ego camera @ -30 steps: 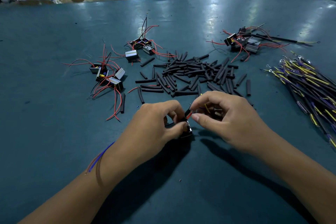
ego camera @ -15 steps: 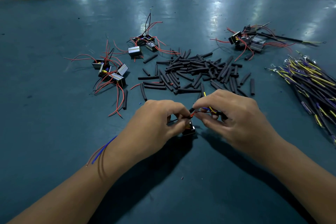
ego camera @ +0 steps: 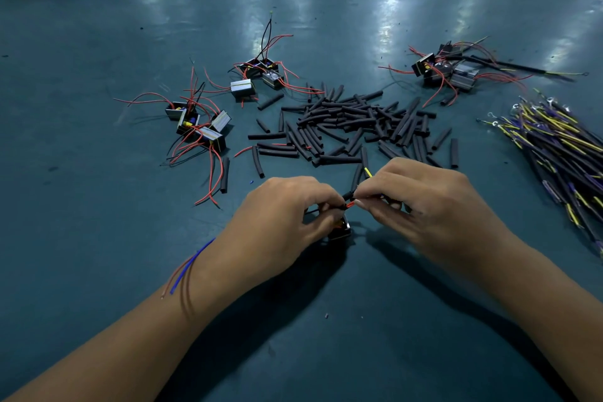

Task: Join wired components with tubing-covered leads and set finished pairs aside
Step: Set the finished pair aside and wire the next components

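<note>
My left hand (ego camera: 280, 222) pinches the red lead (ego camera: 349, 205) of the component (ego camera: 339, 229) resting on the table (ego camera: 98, 206) under my fingers. My right hand (ego camera: 421, 206) has drawn in closer, gripping the tubing-covered lead (ego camera: 357, 178), and the ends now meet; they're probably being twisted together, though my fingertips hide the joint. Loose tubing pieces (ego camera: 352, 127) lie just beyond; the wire bundle (ego camera: 561, 147) lies right, nothing blocking.

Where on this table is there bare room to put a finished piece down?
Bare table lies left of the left hand, below the left component cluster. The far tabletop is bare too. It's crowded between the tubing pile and the wire bundle.
</note>
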